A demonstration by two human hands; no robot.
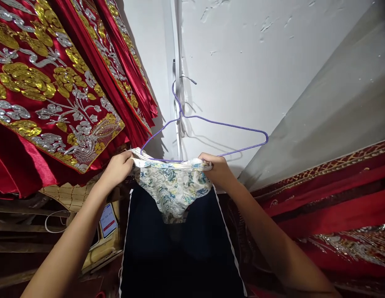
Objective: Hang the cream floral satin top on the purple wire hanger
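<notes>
A purple wire hanger point(223, 123) hangs tilted against the white wall, its hook near a pale vertical strip point(177, 49). White underpants point(176, 186) with a blue, green and yellow print are stretched wide below it. The hanger's left end passes inside the waistband, while its right end sticks out free past the cloth. My left hand point(119, 167) pinches the left side of the waistband. At the opposite side, my right hand point(218, 167) grips the waistband with its fingers partly behind the cloth. The dark clothing with white side piping point(176, 256) is below the underpants.
Red cloth with gold and silver sequin embroidery point(65, 95) hangs at upper left. More red decorated cloth point(341, 207) runs along the right. A lit phone point(108, 221) rests on a yellowish surface point(99, 258) at lower left, near a white cable point(51, 229).
</notes>
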